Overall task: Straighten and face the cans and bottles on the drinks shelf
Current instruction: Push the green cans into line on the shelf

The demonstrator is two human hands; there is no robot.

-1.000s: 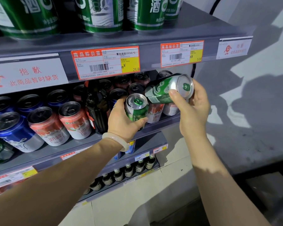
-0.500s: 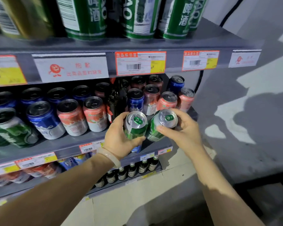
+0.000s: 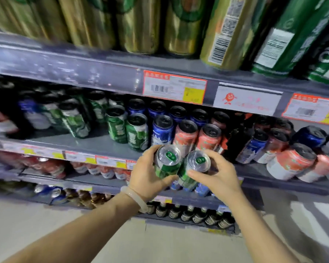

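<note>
My left hand point(image 3: 146, 173) grips a green can point(image 3: 166, 162) with a silver top and green tab. Right beside it, touching, my right hand point(image 3: 217, 176) holds a second green can point(image 3: 195, 166) of the same kind. Both cans hang in front of the middle shelf's edge point(image 3: 103, 144), tops toward me. Behind them stand green cans point(image 3: 136, 132), blue cans point(image 3: 162, 130) and red-and-white cans point(image 3: 186, 134) in rows on that shelf.
Tall gold cans point(image 3: 137, 23) and green cans point(image 3: 285, 38) fill the shelf above, with price tags point(image 3: 174, 89) on its grey rail. Lower shelves hold red cans point(image 3: 51, 167) and small dark bottles point(image 3: 196, 215). A dark bottle point(image 3: 237, 141) stands among the middle-shelf cans. Pale floor lies below.
My view has swung left along the shelf, so more green and blue cans show. Both hands carried their cans along, held low and close together.
</note>
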